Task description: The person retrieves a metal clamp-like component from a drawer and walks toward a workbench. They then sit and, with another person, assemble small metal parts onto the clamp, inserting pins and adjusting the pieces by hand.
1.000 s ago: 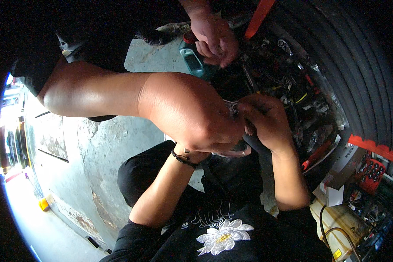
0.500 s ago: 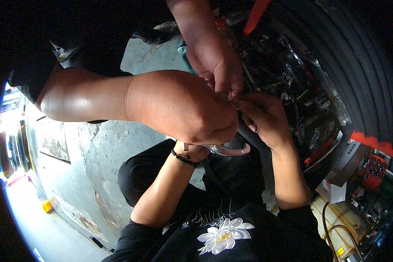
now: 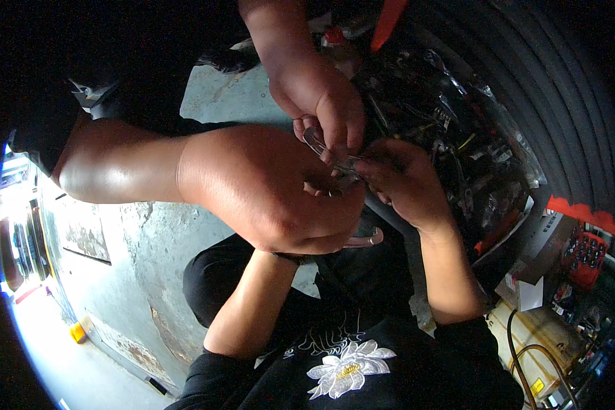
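My right hand (image 3: 406, 181) is closed, its thumb and fingertips pinched at a small thin shiny piece (image 3: 348, 164) too fine to name. My left forearm (image 3: 253, 301) rises to the middle, but my left hand is hidden behind another person's fist (image 3: 273, 188), which comes in from the left. That person's other hand (image 3: 318, 96) reaches down from the top, fingers at a clear curved strip (image 3: 313, 140) beside my right fingertips. Below the fist, the end of a pale curved shiny part (image 3: 369, 239) sticks out; what it belongs to is hidden.
Tools and parts lie in a dark heap (image 3: 451, 130) beyond my right hand. Ribbed black material (image 3: 547, 89) curves along the right. A red holder of sockets (image 3: 584, 253) and a yellowish container (image 3: 526, 342) with a hose stand at lower right. The worn grey floor (image 3: 143, 253) spreads left.
The other person's hands have shifted slightly left, and the fist now covers my left wrist. The clear curved strip has come into sight between the hands. My right hand has moved a little left.
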The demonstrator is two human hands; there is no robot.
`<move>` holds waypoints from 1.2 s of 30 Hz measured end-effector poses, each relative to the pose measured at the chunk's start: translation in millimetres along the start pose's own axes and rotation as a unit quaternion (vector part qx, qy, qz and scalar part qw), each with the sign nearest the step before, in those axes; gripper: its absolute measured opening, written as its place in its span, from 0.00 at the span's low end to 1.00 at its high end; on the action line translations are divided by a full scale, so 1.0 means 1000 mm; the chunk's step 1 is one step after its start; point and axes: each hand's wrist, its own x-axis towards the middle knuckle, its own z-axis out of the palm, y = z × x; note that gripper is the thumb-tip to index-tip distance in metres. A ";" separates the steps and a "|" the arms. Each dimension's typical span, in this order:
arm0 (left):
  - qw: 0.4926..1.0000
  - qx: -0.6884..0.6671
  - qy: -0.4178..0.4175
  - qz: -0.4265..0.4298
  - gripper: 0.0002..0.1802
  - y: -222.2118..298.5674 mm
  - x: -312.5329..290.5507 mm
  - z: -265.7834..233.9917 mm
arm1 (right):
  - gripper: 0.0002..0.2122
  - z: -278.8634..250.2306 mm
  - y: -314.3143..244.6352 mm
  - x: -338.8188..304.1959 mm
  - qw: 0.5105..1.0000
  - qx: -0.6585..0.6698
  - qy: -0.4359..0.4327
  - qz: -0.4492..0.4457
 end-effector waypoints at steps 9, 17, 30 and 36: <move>0.995 0.079 -0.035 0.042 0.13 -0.014 0.017 0.015 | 0.15 0.007 -0.010 -0.017 0.993 -0.045 0.024 -0.109; 0.981 0.158 -0.072 0.085 0.13 -0.035 0.028 0.031 | 0.14 -0.067 0.004 -0.021 0.985 -0.096 0.141 -0.014; 0.957 0.199 -0.148 0.153 0.13 -0.013 0.032 0.018 | 0.05 -0.151 0.103 0.163 0.773 -0.622 0.119 0.043; 0.946 0.211 -0.170 0.178 0.13 0.009 0.038 0.016 | 0.09 -0.142 0.106 0.144 0.730 -0.640 0.210 -0.115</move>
